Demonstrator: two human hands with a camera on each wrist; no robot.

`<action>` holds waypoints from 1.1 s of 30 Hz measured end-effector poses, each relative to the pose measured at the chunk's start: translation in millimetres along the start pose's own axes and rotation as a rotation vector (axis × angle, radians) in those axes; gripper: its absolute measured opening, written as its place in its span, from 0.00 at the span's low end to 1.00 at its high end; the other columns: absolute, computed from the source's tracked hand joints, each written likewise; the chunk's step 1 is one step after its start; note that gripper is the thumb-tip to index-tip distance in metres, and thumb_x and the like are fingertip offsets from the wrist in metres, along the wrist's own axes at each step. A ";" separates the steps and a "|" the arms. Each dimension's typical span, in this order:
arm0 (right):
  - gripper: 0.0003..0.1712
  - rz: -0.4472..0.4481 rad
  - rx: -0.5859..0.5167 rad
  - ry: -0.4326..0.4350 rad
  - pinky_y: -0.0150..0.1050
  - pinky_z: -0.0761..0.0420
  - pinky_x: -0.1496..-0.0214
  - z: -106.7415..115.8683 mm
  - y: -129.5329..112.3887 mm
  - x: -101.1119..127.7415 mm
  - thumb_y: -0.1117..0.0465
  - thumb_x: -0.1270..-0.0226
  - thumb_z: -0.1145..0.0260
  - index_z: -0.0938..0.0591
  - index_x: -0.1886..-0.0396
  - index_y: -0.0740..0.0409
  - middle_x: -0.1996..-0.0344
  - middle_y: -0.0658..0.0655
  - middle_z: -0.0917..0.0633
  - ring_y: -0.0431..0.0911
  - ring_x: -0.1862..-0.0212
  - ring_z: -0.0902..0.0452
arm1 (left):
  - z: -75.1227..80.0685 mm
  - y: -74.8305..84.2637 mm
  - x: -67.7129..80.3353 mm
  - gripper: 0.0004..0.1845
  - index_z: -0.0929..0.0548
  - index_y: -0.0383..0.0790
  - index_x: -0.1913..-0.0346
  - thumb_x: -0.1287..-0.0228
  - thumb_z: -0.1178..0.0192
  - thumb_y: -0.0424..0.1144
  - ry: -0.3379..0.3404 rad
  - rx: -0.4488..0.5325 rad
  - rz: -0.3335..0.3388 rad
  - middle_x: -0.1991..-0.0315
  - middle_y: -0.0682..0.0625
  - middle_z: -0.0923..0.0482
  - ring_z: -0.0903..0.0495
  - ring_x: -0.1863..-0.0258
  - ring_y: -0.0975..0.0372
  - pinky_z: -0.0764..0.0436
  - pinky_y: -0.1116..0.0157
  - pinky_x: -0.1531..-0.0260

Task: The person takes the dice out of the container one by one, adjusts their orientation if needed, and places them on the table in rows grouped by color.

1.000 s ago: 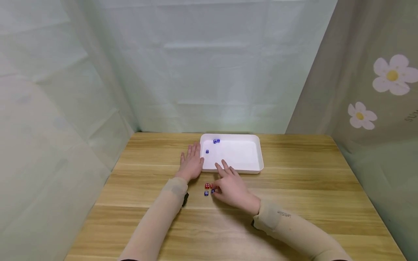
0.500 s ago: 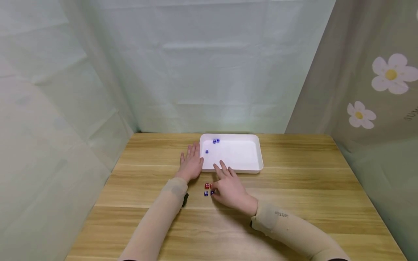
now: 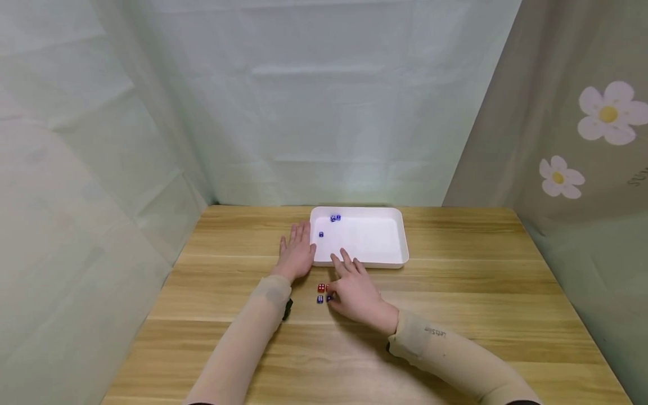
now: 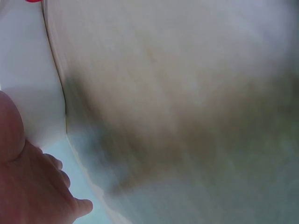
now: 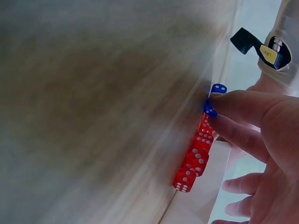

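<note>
While the left hand (image 3: 296, 256) lies flat on the table (image 3: 455, 292), fingers straight and close together against the left wall of the white tray (image 3: 400, 247), the right hand (image 3: 356, 292) works a small cluster of dice just in front of the tray. Thumb and forefinger (image 5: 243, 105) pinch a blue die (image 5: 209, 109) at the table surface, as the right wrist view shows; the other fingers lie loosely spread toward the tray's near rim. A second blue die (image 3: 320, 300) sits just beside the pinched one, and red dice (image 5: 196, 156) stand in a tight row touching it, which may be why the grip is a fine fingertip one rather than a scoop. Three blue dice (image 3: 334, 218) already lie in the tray's far left part, two together and one apart. The flat left hand appears to brace the light tray so it does not slide. Pale cloth walls enclose the table.
</note>
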State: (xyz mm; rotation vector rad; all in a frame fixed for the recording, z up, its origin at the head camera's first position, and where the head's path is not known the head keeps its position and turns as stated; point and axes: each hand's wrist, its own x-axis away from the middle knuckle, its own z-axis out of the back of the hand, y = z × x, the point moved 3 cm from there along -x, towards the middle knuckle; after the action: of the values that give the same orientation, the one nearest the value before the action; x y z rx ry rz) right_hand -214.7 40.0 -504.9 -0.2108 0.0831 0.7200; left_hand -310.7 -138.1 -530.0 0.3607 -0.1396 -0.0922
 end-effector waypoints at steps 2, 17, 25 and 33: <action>0.09 -0.009 -0.015 -0.002 0.70 0.34 0.24 0.7 0.3 0.7 0.50 0.41 0.18 0.05 0.60 0.41 0.22 0.69 0.30 0.70 0.18 0.45 | -0.5 0.4 0.2 0.38 0.59 0.37 0.12 0.12 0.59 0.48 0.000 -0.004 0.000 0.12 0.40 0.62 0.64 0.13 0.46 0.62 0.36 0.19; 0.13 -0.015 -0.055 -0.024 0.69 0.34 0.24 2.5 2.5 1.2 0.47 0.40 0.19 0.05 0.56 0.42 0.21 0.69 0.31 0.70 0.18 0.47 | -0.5 0.6 -0.7 0.38 0.59 0.36 0.12 0.12 0.58 0.47 0.001 -0.011 -0.008 0.12 0.39 0.62 0.64 0.14 0.45 0.61 0.36 0.19; 0.10 -0.018 -0.138 0.021 0.70 0.33 0.25 12.7 5.7 -1.9 0.48 0.39 0.18 0.06 0.59 0.42 0.22 0.69 0.30 0.71 0.19 0.46 | 0.1 -0.2 0.6 0.39 0.59 0.36 0.12 0.12 0.57 0.47 0.004 -0.021 -0.001 0.12 0.39 0.61 0.63 0.14 0.45 0.60 0.36 0.19; 0.11 -0.077 -0.139 0.037 0.66 0.32 0.24 22.8 23.0 -4.3 0.44 0.35 0.21 0.06 0.58 0.42 0.22 0.69 0.30 0.70 0.19 0.44 | -1.3 1.9 1.8 0.38 0.59 0.37 0.12 0.12 0.58 0.48 -0.002 -0.005 0.009 0.12 0.39 0.62 0.65 0.14 0.45 0.62 0.37 0.19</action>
State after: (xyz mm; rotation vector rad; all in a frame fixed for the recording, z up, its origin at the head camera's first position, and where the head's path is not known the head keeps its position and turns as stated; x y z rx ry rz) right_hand -233.1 59.1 -485.8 -0.3587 0.0595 0.6456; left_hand -308.6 -136.1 -530.3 0.3547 -0.1432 -0.0841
